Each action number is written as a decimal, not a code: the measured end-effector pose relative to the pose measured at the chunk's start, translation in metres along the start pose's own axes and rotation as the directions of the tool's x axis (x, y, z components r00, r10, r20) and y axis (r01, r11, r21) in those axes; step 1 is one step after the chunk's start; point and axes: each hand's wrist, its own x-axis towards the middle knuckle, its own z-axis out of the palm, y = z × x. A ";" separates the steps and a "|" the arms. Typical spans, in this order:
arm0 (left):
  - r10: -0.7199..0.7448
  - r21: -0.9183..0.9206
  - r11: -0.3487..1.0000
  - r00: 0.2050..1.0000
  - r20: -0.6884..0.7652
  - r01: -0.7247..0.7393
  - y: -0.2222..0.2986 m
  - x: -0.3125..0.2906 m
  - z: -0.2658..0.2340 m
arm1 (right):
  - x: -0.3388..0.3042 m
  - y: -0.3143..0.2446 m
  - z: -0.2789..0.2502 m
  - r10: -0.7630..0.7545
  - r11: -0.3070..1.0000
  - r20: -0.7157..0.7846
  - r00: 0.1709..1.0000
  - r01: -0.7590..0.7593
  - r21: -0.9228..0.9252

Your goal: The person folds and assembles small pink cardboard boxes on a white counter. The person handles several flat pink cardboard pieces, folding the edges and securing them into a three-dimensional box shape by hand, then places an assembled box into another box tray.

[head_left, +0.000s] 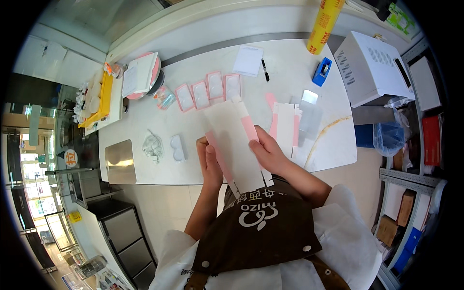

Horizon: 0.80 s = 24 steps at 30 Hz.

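Between my two hands is a pink-and-white cardboard box blank (234,147), its long pink sides partly folded up and its slotted ends still flat. My left hand (210,162) grips its left edge, thumb along the pink side. On the opposite edge my right hand (267,151) is closed, thumb on top. Right of it on the table lies another flat box blank (285,124), partly over a clear plastic sleeve (310,116). Beyond my hands stand several folded pink boxes with white inserts (200,94). A white two-hollow insert (178,148) lies at the left.
Crumpled clear plastic (152,146) and a metal plate (120,162) lie on the table's left. Toward the back are white paper (248,61), a black marker (266,70), a blue tape dispenser (321,72) and a yellow film roll (325,26). A white appliance (369,67) stands right.
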 end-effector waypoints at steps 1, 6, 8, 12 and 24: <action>-0.014 -0.078 0.997 1.000 0.001 0.014 0.000 -0.001 0.004 | 0.000 -0.001 0.003 -0.022 0.999 0.011 1.000 0.021 0.040; 0.143 0.180 0.975 0.988 -0.064 -0.129 0.026 0.001 0.038 | -0.003 -0.010 0.025 -0.043 0.901 -0.092 0.995 -0.001 -0.433; 0.171 0.221 0.963 0.983 -0.063 -0.153 0.031 0.000 0.039 | -0.003 -0.012 0.033 -0.077 0.847 -0.109 0.991 0.008 -0.532; 0.191 0.231 0.955 0.982 -0.008 -0.184 0.037 0.002 0.034 | -0.002 -0.026 0.036 -0.074 0.827 -0.184 0.980 -0.043 -0.561; 0.123 0.424 0.898 0.992 0.021 -0.120 0.050 0.000 0.027 | -0.008 -0.031 0.026 -0.186 0.855 -0.115 0.976 0.104 -0.507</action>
